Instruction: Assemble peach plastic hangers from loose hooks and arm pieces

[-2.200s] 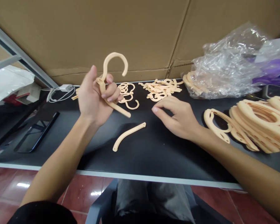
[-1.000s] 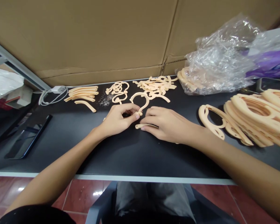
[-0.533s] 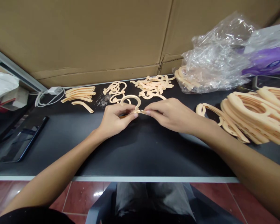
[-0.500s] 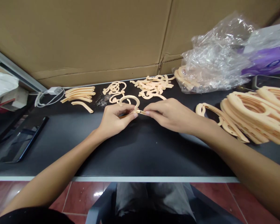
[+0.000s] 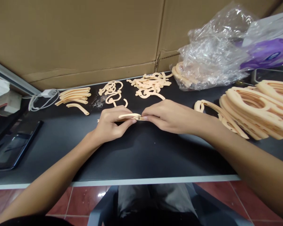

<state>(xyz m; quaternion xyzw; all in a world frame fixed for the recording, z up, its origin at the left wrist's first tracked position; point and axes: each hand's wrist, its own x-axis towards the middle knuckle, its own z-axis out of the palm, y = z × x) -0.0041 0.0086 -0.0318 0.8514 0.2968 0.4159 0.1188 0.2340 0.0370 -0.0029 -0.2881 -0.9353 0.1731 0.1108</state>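
Observation:
A beige plastic folding hanger (image 5: pixel 129 115) is held between my two hands above the middle of the black table. My left hand (image 5: pixel 112 124) pinches its left side, with a bit of an arm poking out past the knuckles. The right hand (image 5: pixel 163 116) grips the right side close to the centre joint, fingertips almost touching those of the left. The hook is turned nearly edge-on and lies level over my left fingers. Most of the hanger's arms are hidden by the fingers.
Loose hooks (image 5: pixel 112 89), a pile of hook parts (image 5: pixel 153 83) and curved arm pieces (image 5: pixel 74 94) lie along the back. Stacked hangers (image 5: pixel 252 110) fill the right, below a clear plastic bag (image 5: pixel 212 59). A phone (image 5: pixel 19 144) and white charger cable (image 5: pixel 41 99) are at left.
The hook, upright before, has tipped over to lie almost flat between my hands. Both hands keep their grip. The whole view has shifted slightly.

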